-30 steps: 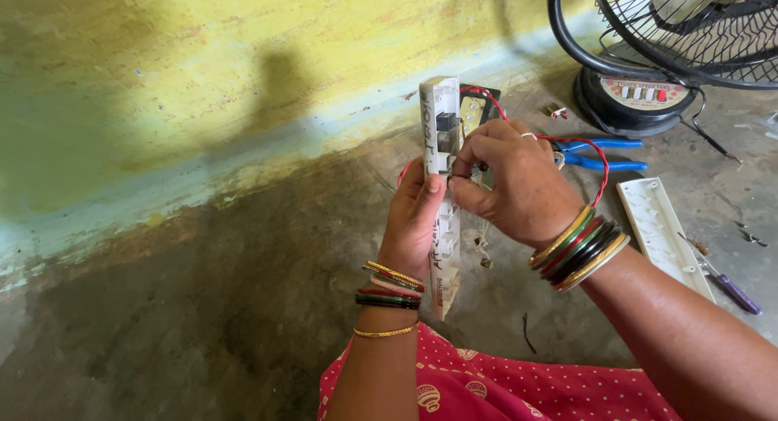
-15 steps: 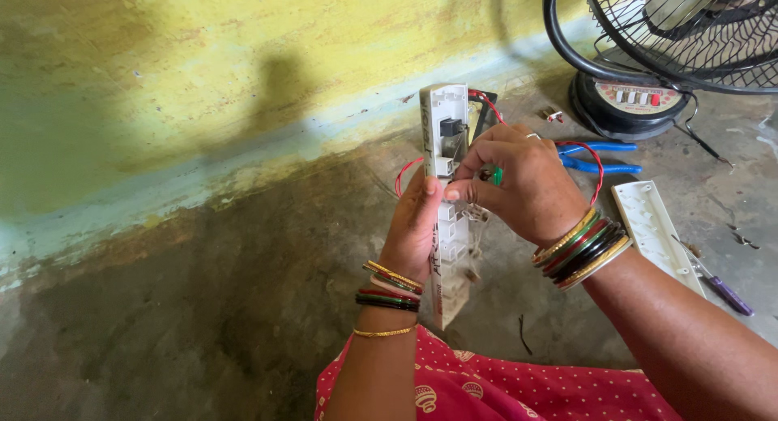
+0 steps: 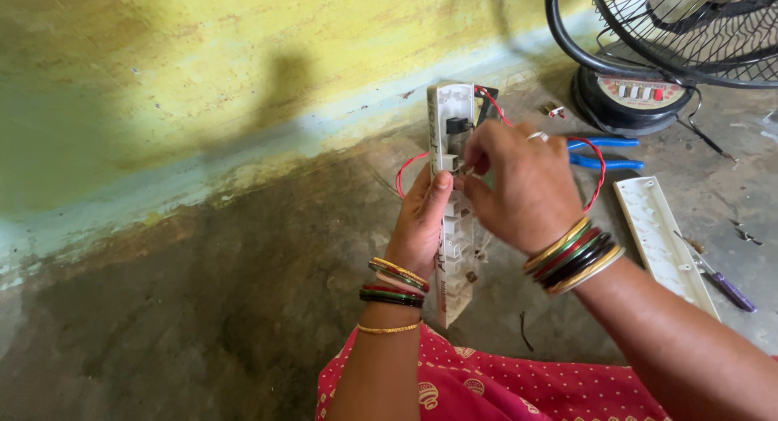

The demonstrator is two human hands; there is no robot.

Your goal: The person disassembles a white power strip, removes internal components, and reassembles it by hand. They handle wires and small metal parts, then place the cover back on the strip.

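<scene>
Near the middle of the frame, the left hand [image 3: 421,222] wraps around an opened white power strip [image 3: 450,202] from its left side and holds it upright, thumb pressed against its front edge. Just right of it, the right hand [image 3: 515,186] has its fingertips pinched inside the strip's upper half, beside thin red wires [image 3: 590,166] that loop out toward the right; what they pinch is hidden. On the concrete floor [image 3: 243,307] at right lie blue-handled pliers [image 3: 604,153], the strip's white cover [image 3: 660,239], a purple-handled screwdriver [image 3: 725,283] and a fan base [image 3: 632,97].
</scene>
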